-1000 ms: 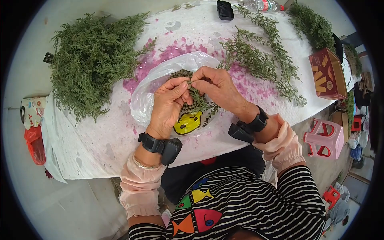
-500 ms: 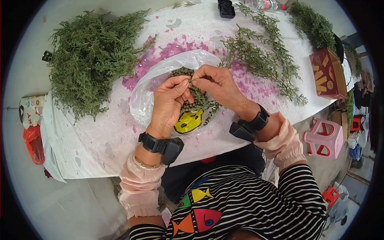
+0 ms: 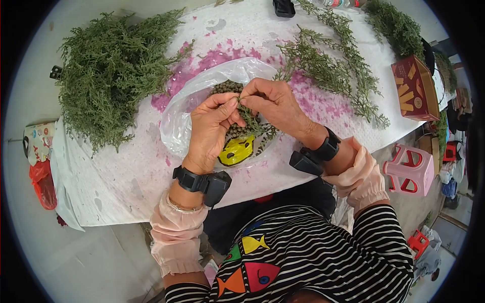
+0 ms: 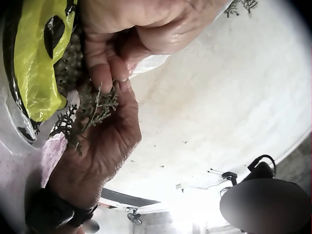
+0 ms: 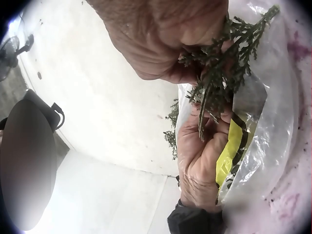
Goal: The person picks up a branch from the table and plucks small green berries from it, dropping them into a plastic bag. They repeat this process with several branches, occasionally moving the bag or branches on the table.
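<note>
Feathery green conifer sprig right between your two hands, its leafy part dangling just below your fingertips! Your left hand grips it between thumb and forefinger, and your right hand meets it there, thumb and forefinger pinching the sprig's upper end; whatever sits in the tiny gap at those tips is too small to make out. Directly beneath both hands lies a clear, crinkled plastic bag, its mouth spread wide, loaded with small, round, brownish pieces, and near the heel of your left hand a bright yellow patch with black markings shines up from it. Out to the left of your left hand, a big bushy heap of green conifer branches! Beyond your right hand, longer loose green sprays stretch across the white, pink-stained table cover, and farther right of that hand stands a dark red cardboard box printed with yellow sticks. Lower down, well to the right of your right hand, there's a pale pink plastic stool off the table.
</note>
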A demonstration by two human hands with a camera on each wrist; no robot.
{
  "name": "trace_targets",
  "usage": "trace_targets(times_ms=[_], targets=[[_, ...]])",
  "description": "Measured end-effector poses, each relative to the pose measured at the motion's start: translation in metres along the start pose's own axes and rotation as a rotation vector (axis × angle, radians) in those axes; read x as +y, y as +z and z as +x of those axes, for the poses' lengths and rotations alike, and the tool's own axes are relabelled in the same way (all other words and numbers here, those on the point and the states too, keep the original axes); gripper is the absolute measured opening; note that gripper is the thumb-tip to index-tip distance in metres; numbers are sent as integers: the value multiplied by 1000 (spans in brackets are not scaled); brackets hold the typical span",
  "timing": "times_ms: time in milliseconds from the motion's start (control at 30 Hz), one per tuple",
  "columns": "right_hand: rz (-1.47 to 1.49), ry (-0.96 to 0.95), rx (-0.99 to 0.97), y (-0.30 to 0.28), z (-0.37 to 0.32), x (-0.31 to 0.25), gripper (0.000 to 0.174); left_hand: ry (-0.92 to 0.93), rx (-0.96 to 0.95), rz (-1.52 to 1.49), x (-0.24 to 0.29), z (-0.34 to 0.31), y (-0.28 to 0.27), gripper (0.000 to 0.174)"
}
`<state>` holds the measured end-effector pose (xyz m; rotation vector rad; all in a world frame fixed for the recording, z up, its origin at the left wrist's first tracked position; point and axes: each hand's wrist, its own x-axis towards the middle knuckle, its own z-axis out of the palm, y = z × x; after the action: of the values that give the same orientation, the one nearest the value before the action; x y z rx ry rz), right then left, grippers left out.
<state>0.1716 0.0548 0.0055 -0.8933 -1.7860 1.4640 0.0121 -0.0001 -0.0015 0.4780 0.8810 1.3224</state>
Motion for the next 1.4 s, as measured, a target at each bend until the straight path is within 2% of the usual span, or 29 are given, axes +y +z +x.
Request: trace_targets(times_ms=[233, 500, 1000, 1400], targets=[[-56, -15, -2, -1, 2, 1, 9, 28, 0, 16, 0, 0, 1, 13], [213, 36, -38, -1, 3, -3, 12, 27, -19, 3, 6, 3, -4, 14], [-52, 24, 64, 5, -1, -5, 9, 48, -5, 17, -1, 1, -2, 13], [19, 129, 2, 0, 1, -10, 8, -2, -3, -56, 2, 2, -2, 14]])
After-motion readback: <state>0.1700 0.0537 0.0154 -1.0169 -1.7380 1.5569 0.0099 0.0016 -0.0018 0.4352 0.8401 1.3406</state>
